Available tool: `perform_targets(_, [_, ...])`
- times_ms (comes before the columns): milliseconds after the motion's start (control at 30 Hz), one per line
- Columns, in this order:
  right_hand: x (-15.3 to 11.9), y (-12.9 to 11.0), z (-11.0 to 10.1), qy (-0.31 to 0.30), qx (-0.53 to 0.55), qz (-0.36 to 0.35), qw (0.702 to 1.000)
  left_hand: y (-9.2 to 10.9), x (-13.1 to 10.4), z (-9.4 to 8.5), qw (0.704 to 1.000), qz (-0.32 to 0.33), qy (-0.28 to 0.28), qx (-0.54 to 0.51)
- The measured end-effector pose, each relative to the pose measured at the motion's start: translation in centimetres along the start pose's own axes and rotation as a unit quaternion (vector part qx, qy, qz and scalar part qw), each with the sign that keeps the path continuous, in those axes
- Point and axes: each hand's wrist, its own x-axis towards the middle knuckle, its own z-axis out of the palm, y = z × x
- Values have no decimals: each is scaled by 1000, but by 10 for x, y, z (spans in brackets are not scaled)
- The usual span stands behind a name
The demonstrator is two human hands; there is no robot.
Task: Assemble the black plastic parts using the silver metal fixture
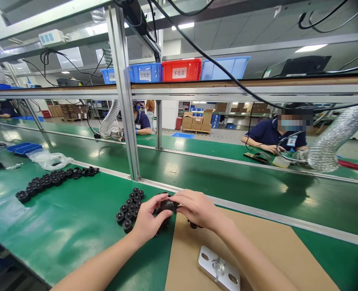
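Between my two hands, near the middle of the view, is a black round part (167, 206). My left hand (151, 216) has its thumb and fingers around the part's left side. My right hand (195, 207) closes on its right side from above. Just left of my hands, small black round parts (128, 225) stand in a cluster on the green mat (84, 226). More black pieces show partly under my hands. A silver metal block (219, 268) with two slots lies on the brown cardboard sheet (186, 258), below my right forearm.
A long row of black parts (45, 182), a clear plastic bag (49, 159) and a blue tray (24, 148) lie to the left. A metal post (124, 93) rises at the mat's back edge. Across the green conveyor (227, 182) sits a person (265, 133).
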Motion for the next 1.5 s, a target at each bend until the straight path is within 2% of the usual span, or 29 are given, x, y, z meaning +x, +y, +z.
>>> perform_targets(433, [1,-3,0,1,-40,-14,999,1,2,-2,999,1,-9,34])
perform_targets(667, [1,-10,-3,-34,-31,59,997,4,3,-3,999,2,-24,29])
perform_targets(767, [2,-12,-5,-24,11,32,999,7,4,-3,999,-22,-25,-19])
perform_targets(867, [2,-12,-4,-24,8,13,1000,8,5,-3,998,-37,-24,-34])
perform_targets(1033, [3,-13,-3,-9,12,63,998,4,5,-4,999,-19,-26,-21])
perform_targets(1167, [5,-20,-6,-15,39,73,996,-1,3,-6,998,34,-29,38])
perform_targets(1300, [9,-30,-7,-21,101,171,980,-3,2,-6,991,94,-28,90])
perform_targets(1400, [10,-33,-10,-20,153,231,961,-1,2,-5,993,85,-28,74])
perform_targets(1433, [10,-32,-11,-20,149,222,964,0,3,-4,995,70,-27,60])
perform_targets(1500, [7,-28,-13,-31,106,158,981,1,4,-4,999,33,-28,22])
